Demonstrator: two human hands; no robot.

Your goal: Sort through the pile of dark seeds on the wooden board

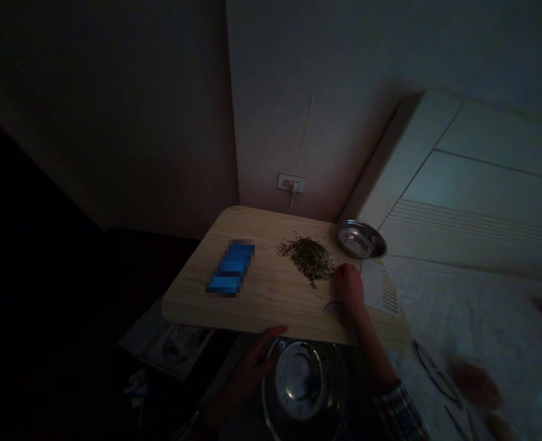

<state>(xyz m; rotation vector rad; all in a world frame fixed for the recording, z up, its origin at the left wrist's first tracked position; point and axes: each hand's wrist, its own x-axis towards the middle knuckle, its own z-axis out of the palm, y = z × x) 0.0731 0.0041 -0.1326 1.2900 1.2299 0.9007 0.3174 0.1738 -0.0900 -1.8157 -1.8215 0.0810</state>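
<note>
A loose pile of small dark green beans or seeds [311, 257] is spread on the wooden tabletop [261, 306]. At the pile's right edge rests my right hand [350, 288], its fingers curled together; anything between them is too dark and small to see. Below the table's front edge, a large steel bowl [335, 392] sits tilted in front of me. My left hand [259, 355] grips its left rim, with the fingers reaching up to the table edge. A smaller steel bowl [361, 240] stands at the table's back right corner, with little visible inside.
A blurred blue screen, probably a phone [231, 268], lies on the table's left side. The wall socket [291, 182] has a plug in it. To the right is a bed [459, 306] with a pale headboard [491, 165]. A dark looped object [437, 375] lies on the bed.
</note>
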